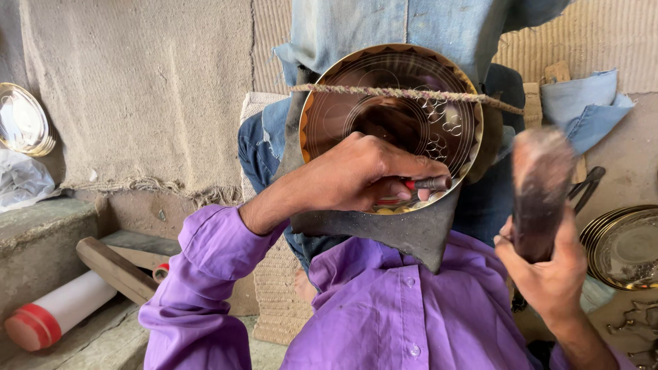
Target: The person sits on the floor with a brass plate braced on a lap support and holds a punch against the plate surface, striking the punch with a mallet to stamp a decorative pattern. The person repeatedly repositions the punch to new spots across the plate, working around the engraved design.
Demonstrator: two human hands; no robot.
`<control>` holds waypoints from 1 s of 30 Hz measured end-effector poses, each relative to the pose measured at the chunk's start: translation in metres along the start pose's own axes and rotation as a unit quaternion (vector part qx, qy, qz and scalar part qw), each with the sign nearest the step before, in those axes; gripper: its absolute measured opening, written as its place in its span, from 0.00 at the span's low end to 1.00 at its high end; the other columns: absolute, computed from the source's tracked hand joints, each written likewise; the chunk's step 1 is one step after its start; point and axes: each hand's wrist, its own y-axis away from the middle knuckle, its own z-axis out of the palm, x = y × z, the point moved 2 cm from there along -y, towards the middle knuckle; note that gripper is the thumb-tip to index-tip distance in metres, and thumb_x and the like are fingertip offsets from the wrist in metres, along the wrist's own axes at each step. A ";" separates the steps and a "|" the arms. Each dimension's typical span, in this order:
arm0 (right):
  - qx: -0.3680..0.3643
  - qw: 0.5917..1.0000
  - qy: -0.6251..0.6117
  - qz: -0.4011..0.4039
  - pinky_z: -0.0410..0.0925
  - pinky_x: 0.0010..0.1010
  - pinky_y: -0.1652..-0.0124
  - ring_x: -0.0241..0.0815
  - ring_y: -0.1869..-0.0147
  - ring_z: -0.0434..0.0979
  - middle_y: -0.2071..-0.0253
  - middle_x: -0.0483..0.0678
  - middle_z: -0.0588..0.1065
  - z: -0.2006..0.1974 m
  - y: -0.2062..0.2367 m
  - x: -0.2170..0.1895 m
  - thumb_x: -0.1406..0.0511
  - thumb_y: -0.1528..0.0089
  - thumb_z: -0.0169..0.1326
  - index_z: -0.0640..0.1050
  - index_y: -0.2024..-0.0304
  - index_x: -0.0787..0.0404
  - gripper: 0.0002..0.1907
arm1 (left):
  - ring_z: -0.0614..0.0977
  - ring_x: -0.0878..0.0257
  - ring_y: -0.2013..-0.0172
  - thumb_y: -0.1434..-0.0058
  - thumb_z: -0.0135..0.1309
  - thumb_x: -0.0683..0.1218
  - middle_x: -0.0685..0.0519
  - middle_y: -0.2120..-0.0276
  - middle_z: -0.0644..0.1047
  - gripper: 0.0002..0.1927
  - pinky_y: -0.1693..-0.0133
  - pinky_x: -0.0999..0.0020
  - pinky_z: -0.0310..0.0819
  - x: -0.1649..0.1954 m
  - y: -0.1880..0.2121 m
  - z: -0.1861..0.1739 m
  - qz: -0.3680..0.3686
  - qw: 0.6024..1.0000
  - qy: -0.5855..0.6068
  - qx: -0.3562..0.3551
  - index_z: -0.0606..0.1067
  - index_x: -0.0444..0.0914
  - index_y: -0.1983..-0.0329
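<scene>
My left hand (356,175) pinches chisel (430,183) against brass plate (391,116); right hand (548,264) grips wooden mallet (540,185), fist closed.

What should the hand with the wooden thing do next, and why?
Probably swing the dark wooden mallet in the right hand down onto the butt of the small red-banded metal punch. The left hand already holds that punch against the round engraved brass plate, and the mallet is raised, blurred and apart from it.
</scene>
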 end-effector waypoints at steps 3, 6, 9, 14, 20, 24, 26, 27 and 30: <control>-0.037 0.982 0.156 -0.104 0.73 0.38 0.60 0.49 0.60 0.80 0.58 0.60 0.77 -0.006 -0.017 -0.015 0.77 0.53 0.66 0.64 0.31 0.60 0.47 | 0.85 0.49 0.52 0.43 0.64 0.43 0.48 0.49 0.82 0.27 0.53 0.57 0.80 0.003 0.003 0.001 -0.021 0.999 -0.025 0.023 0.75 0.41 0.38; -0.019 0.988 -0.123 0.086 0.73 0.30 0.54 0.39 0.59 0.77 0.60 0.49 0.76 -0.012 -0.033 -0.023 0.74 0.44 0.62 0.61 0.22 0.60 0.48 | 0.86 0.50 0.52 0.40 0.63 0.42 0.49 0.49 0.82 0.26 0.52 0.58 0.80 0.007 0.005 0.000 -0.043 0.997 -0.024 0.058 0.75 0.42 0.37; -0.083 0.979 0.156 -0.102 0.74 0.36 0.60 0.47 0.58 0.81 0.55 0.59 0.78 -0.016 -0.049 -0.039 0.76 0.52 0.66 0.66 0.30 0.61 0.47 | 0.86 0.51 0.51 0.41 0.63 0.42 0.48 0.50 0.82 0.27 0.52 0.59 0.81 0.012 0.008 -0.001 -0.076 0.993 -0.040 0.076 0.75 0.41 0.37; -0.126 0.985 0.112 -0.021 0.75 0.35 0.60 0.42 0.62 0.81 0.60 0.51 0.78 -0.030 -0.069 -0.037 0.74 0.49 0.66 0.65 0.27 0.55 0.48 | 0.85 0.49 0.49 0.40 0.60 0.37 0.47 0.48 0.82 0.27 0.50 0.61 0.82 0.021 0.014 -0.001 -0.084 0.983 -0.038 0.160 0.73 0.40 0.36; -0.139 0.983 0.075 -0.092 0.76 0.36 0.59 0.47 0.57 0.82 0.52 0.55 0.78 -0.038 -0.095 -0.058 0.73 0.51 0.64 0.66 0.28 0.55 0.47 | 0.85 0.48 0.50 0.41 0.58 0.34 0.46 0.50 0.82 0.27 0.51 0.61 0.81 0.026 0.017 0.001 -0.122 0.969 -0.054 0.206 0.73 0.38 0.36; -0.115 0.977 0.146 -0.103 0.75 0.39 0.62 0.51 0.58 0.82 0.51 0.59 0.78 -0.047 -0.117 -0.077 0.73 0.50 0.64 0.66 0.28 0.55 0.46 | 0.86 0.51 0.48 0.38 0.56 0.34 0.48 0.51 0.83 0.26 0.48 0.62 0.81 0.028 0.017 -0.001 -0.128 0.963 -0.027 0.237 0.72 0.37 0.36; -0.198 0.936 0.279 -0.079 0.76 0.39 0.62 0.48 0.63 0.82 0.58 0.52 0.79 -0.048 -0.122 -0.081 0.71 0.49 0.67 0.67 0.29 0.49 0.45 | 0.86 0.52 0.52 0.39 0.60 0.35 0.47 0.53 0.83 0.25 0.52 0.63 0.81 0.031 0.018 0.001 -0.141 0.954 -0.061 0.259 0.73 0.36 0.37; -0.235 0.907 0.343 -0.067 0.76 0.38 0.61 0.46 0.66 0.82 0.62 0.49 0.80 -0.046 -0.124 -0.082 0.70 0.48 0.68 0.68 0.29 0.46 0.45 | 0.86 0.52 0.53 0.39 0.62 0.36 0.46 0.54 0.82 0.25 0.54 0.64 0.81 0.030 0.021 0.004 -0.146 0.948 -0.079 0.271 0.73 0.36 0.38; -0.174 0.955 0.187 -0.152 0.74 0.38 0.66 0.47 0.67 0.80 0.57 0.55 0.79 -0.041 -0.130 -0.093 0.73 0.52 0.64 0.69 0.29 0.58 0.47 | 0.86 0.66 0.61 0.34 0.58 0.32 0.51 0.57 0.82 0.19 0.60 0.72 0.85 0.031 0.036 0.017 -0.197 0.904 0.031 0.379 0.72 0.35 0.41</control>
